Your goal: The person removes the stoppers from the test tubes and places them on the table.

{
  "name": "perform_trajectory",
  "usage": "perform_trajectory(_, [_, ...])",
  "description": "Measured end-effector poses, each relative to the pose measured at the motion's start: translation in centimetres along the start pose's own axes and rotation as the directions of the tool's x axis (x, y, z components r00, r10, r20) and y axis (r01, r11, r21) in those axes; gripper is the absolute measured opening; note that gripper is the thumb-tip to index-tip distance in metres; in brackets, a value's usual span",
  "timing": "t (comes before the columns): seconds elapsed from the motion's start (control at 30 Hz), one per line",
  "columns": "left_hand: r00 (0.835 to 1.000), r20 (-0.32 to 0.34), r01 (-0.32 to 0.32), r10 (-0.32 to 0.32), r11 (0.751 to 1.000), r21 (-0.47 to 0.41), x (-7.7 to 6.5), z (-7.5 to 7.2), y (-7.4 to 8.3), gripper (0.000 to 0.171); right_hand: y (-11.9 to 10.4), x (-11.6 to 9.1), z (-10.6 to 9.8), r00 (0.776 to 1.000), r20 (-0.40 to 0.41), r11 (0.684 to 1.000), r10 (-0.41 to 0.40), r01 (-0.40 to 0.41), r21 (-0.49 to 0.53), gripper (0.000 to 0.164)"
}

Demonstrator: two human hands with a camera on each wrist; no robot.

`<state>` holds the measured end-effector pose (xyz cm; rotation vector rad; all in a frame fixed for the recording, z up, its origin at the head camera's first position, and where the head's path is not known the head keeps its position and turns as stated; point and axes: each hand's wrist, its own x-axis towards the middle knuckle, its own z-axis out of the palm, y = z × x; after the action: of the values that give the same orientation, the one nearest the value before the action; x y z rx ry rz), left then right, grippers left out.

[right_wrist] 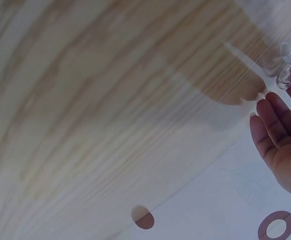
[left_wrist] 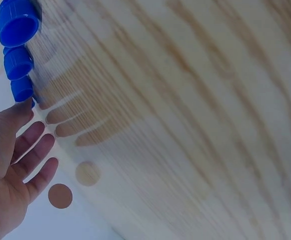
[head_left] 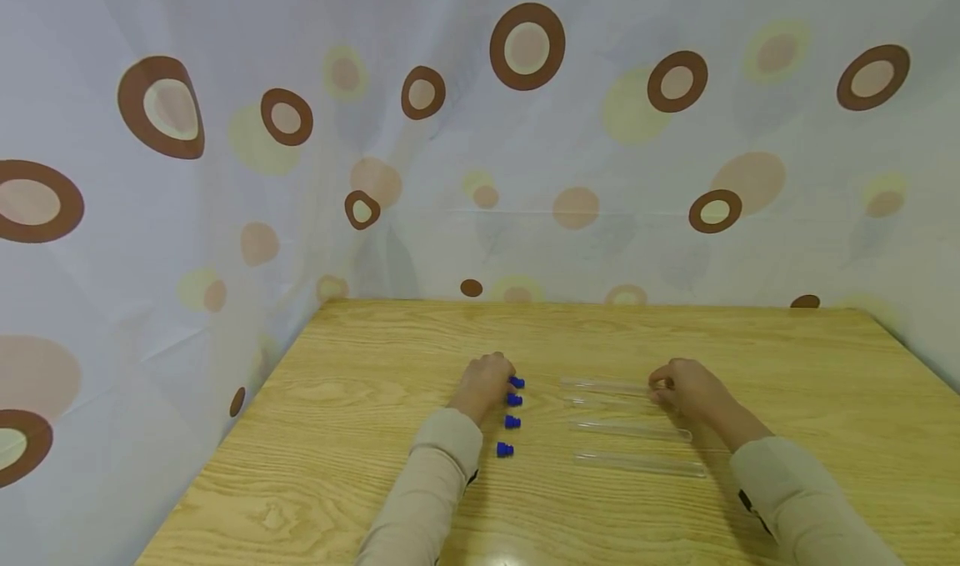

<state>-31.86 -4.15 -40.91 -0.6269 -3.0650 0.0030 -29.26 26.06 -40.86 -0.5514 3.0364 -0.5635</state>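
Observation:
Four blue plastic stoppers would be several in a column: the nearest blue stopper (head_left: 506, 449) lies closest to me, the farthest blue stopper (head_left: 517, 383) at the top. My left hand (head_left: 491, 376) pinches the farthest one at its outer end; in the left wrist view the thumb meets it while the other fingers (left_wrist: 38, 142) spread loosely. To the right, several clear test tubes lie side by side, the nearest test tube (head_left: 641, 463) among them. My right hand (head_left: 690, 389) pinches the rounded right end of the farthest test tube (head_left: 607, 385); its fingertips partly hide that end.
Everything lies on a wood-grain table (head_left: 360, 499). A white curtain (head_left: 450, 149) with brown rings and pale dots stands along the table's back and both sides. Beige sleeves (head_left: 442, 466) cover both forearms.

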Motion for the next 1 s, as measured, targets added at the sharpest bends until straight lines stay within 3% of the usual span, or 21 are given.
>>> perform_trajectory(0.63, [1.0,-0.021,-0.017,0.017,1.0,0.004,-0.6,-0.3,-0.6,0.016,0.6,-0.6,-0.6,1.0,-0.009,1.0,-0.015,0.015,0.014,0.025])
perform_trajectory(0.87, [0.999,0.033,0.023,-0.021,0.998,-0.058,-0.8,-1.2,-1.4,0.027,0.6,-1.0,-1.0,0.999,-0.025,1.0,-0.025,0.025,0.001,0.023])
perform_trajectory(1.0, [1.0,0.003,0.006,-0.006,0.999,-0.043,-1.0,-1.4,-1.9,0.03,0.8,-1.4,-1.0,0.998,-0.053,1.0,-0.026,0.027,0.015,0.023])
